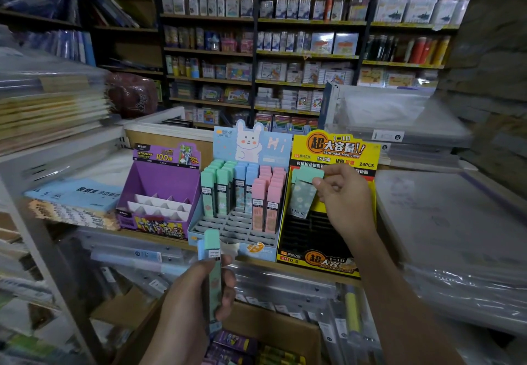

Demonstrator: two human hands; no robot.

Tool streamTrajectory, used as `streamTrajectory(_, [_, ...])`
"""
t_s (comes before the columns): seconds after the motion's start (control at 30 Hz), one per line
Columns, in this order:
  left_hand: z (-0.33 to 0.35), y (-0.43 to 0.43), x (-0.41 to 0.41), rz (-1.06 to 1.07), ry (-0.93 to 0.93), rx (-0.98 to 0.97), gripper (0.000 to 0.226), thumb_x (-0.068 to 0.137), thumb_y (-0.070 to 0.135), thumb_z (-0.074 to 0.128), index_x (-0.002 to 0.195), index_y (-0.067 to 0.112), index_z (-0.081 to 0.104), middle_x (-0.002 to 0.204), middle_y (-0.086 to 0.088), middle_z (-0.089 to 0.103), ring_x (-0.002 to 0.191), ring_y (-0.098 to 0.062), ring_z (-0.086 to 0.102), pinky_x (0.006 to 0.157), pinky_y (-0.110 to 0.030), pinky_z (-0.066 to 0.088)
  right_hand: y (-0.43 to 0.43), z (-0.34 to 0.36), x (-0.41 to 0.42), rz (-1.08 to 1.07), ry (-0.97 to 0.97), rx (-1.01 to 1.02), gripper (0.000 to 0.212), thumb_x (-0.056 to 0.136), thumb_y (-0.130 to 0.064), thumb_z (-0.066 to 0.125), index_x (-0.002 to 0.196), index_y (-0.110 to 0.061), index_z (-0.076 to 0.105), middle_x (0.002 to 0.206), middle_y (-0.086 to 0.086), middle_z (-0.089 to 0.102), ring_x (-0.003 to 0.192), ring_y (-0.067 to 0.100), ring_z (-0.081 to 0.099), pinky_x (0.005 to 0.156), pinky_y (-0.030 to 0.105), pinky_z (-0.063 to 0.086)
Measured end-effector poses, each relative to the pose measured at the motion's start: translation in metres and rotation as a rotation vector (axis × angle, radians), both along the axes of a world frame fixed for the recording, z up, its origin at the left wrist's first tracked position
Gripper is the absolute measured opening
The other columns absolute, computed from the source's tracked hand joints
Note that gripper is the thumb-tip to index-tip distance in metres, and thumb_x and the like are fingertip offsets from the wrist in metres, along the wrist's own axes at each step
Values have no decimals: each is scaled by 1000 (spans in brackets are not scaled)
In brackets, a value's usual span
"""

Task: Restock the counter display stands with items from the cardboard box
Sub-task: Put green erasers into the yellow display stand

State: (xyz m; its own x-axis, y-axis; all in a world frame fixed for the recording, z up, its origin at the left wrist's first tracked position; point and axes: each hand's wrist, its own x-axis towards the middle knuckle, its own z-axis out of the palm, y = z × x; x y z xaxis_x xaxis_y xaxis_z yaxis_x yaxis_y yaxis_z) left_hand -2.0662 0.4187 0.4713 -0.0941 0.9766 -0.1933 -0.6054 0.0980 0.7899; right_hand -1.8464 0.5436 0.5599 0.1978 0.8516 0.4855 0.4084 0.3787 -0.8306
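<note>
The right hand [345,196] pinches a mint-capped lead case [303,193] by its top between thumb and fingertips. It holds the case upright, long axis close to vertical, over the far rows of the yellow stand [333,148], whose dark empty slots lie just below and a little nearer, so the drop looks to be almost straight down. The left hand [196,293], lower and to the left, grips spare cases [212,247] upright, just in front of the blue stand [273,148] and above the cardboard box [273,327].
</note>
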Motion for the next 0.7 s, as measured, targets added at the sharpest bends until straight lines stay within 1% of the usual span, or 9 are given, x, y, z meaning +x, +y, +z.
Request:
streamTrajectory(0.07, [1, 2, 2, -11, -10, 20, 40, 81, 29, 56, 104, -2, 65, 63, -14, 57, 37, -18, 42, 32, -19, 31, 2, 1, 1, -10, -21, -12, 13, 93, -15, 68, 100, -21, 58, 80, 0, 67, 80, 18, 68, 78, 44, 60])
streamTrajectory(0.13, [1, 3, 3, -21, -9, 31, 42, 77, 30, 56, 104, -2, 64, 63, -15, 57, 37, -18, 42, 30, -20, 32, 2, 1, 1, -11, -51, -18, 13, 94, -13, 66, 98, -23, 58, 79, 1, 66, 80, 19, 67, 78, 45, 60])
streamTrajectory(0.23, [1, 3, 3, -22, 7, 46, 42, 79, 30, 57, 105, -2, 64, 64, -15, 58, 39, -19, 44, 30, -23, 33, 2, 3, 1, -17, -72, -12, 14, 95, -11, 65, 96, -23, 59, 78, 4, 66, 80, 22, 67, 78, 44, 60])
streamTrajectory(0.33, [1, 2, 3, -15, 13, 62, 43, 80, 30, 58, 105, -4, 65, 65, -16, 58, 40, -19, 45, 31, -22, 34, 3, 4, 0, -24, -94, -18, 11, 94, -10, 65, 98, -19, 61, 81, 6, 67, 82, 23, 66, 79, 43, 59])
streamTrajectory(0.43, [1, 0, 3, -6, 33, 87, 43, 81, 31, 60, 105, -4, 69, 69, -18, 60, 44, -21, 48, 34, -22, 35, 4, 2, -5, -13, -115, -38, 11, 92, -9, 68, 102, -14, 65, 83, 4, 66, 82, 20, 65, 80, 42, 59])
streamTrajectory(0.5, [2, -1, 4, 1, 38, 101, 42, 81, 31, 62, 104, -4, 71, 71, -19, 61, 46, -21, 50, 35, -24, 36, 5, -1, -7, -33, -127, -52, 12, 91, -11, 70, 102, -10, 67, 81, -2, 66, 80, 15, 65, 79, 40, 59])
streamTrajectory(0.57, [2, -2, 4, 14, 44, 111, 40, 82, 31, 63, 102, -2, 74, 73, -19, 63, 47, -22, 51, 36, -23, 37, 5, -4, -8, -98, -169, -45, 13, 89, -17, 74, 98, -8, 70, 79, -4, 66, 77, 14, 65, 75, 38, 58])
streamTrajectory(0.7, [3, -3, 7, 19, 85, 139, 36, 85, 31, 63, 102, 3, 76, 78, -19, 68, 50, -21, 55, 38, -26, 39, 5, -6, -7, -183, -254, -31, 12, 86, -23, 77, 89, -12, 71, 76, -2, 69, 74, 19, 66, 69, 29, 52])
